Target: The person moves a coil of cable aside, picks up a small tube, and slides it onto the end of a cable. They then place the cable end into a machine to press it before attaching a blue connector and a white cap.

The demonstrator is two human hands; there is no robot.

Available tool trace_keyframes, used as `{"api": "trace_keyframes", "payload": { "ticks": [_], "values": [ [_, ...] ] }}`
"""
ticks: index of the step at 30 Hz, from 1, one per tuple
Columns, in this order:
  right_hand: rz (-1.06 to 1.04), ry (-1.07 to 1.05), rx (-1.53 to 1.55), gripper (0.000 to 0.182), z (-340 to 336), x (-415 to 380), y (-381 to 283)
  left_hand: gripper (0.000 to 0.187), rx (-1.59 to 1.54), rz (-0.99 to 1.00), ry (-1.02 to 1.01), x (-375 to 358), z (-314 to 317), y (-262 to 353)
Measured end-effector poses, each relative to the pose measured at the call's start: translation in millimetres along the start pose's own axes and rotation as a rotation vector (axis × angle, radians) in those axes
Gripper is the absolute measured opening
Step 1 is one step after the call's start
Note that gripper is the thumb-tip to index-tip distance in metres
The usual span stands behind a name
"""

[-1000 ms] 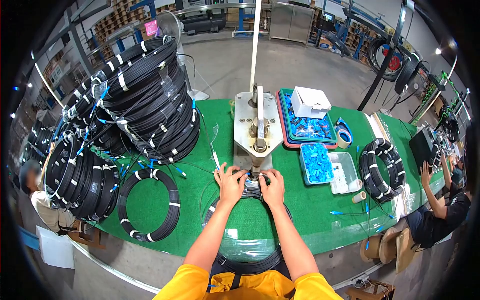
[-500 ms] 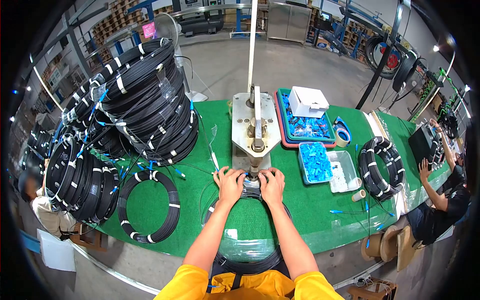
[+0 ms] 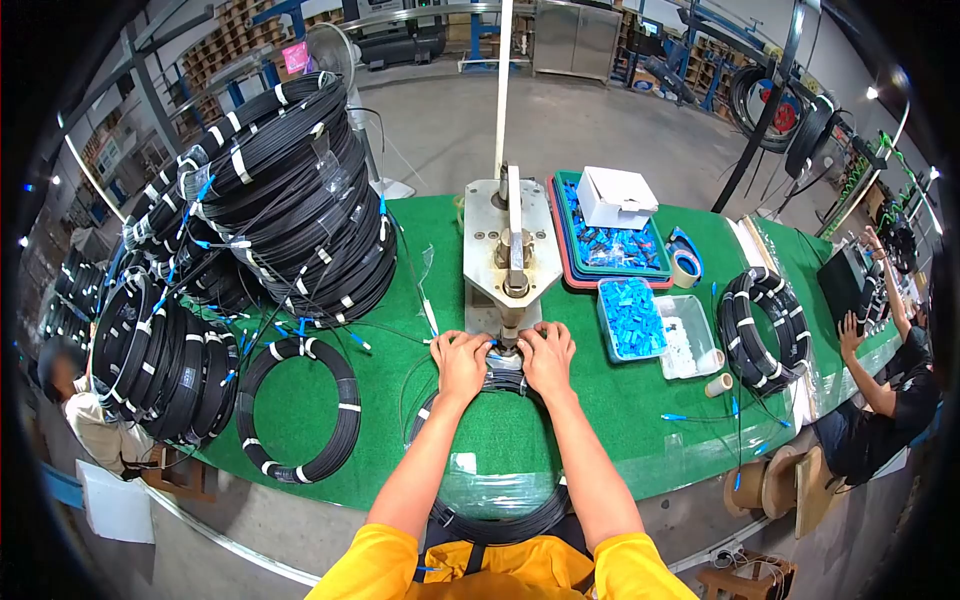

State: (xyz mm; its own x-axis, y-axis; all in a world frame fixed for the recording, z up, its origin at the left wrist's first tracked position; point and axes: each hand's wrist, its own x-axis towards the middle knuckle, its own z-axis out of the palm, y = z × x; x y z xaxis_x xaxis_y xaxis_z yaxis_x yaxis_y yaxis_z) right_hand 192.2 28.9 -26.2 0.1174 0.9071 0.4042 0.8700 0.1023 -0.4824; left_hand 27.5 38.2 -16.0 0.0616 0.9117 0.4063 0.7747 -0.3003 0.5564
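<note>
A metal bench press point(image 3: 510, 240) stands upright in front of me, its lever toward me. Under its ram, my left hand point(image 3: 463, 362) and my right hand point(image 3: 546, 362) meet from either side with bent, closed fingers. A speck of blue shows at the left fingertips; the small piece pinched there is mostly hidden, and what the right fingers grip cannot be made out. Below the hands, a coil of black cable point(image 3: 505, 530) hangs partly over the table edge toward my lap. A white-and-blue cable connector point(image 3: 430, 318) lies just beyond my left hand.
Tall stacks of black cable coils point(image 3: 290, 210) rise at left, with a single coil point(image 3: 300, 410) nearer. At right are a tray of blue parts point(image 3: 615, 250), a tub of blue connectors point(image 3: 632, 320), a tub of white pieces point(image 3: 690, 340) and another coil point(image 3: 765, 330). Co-workers sit at both sides.
My fingers have shifted slightly at the press, the right hand's curling a little more. The view has tilted a touch; the coil and other things stay in place.
</note>
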Motion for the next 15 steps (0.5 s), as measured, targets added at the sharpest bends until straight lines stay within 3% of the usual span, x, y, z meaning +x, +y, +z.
{"api": "trace_keyframes", "payload": {
  "ticks": [3, 8, 15],
  "values": [
    [0.044, -0.020, 0.163, 0.014, 2.4, -3.5, 1.8, 0.014, -0.009, 0.018, 0.034, 1.2, 3.2, 0.4],
    [0.022, -0.029, 0.142, 0.016, 3.0, -3.5, 2.5, 0.015, 0.028, -0.074, -0.043, -0.1, 4.1, -2.0],
    [-0.025, 0.026, 0.074, 0.016, -2.7, -3.2, -0.2, 0.014, 0.038, -0.029, -0.016, -2.6, -1.3, 3.1]
  ]
}}
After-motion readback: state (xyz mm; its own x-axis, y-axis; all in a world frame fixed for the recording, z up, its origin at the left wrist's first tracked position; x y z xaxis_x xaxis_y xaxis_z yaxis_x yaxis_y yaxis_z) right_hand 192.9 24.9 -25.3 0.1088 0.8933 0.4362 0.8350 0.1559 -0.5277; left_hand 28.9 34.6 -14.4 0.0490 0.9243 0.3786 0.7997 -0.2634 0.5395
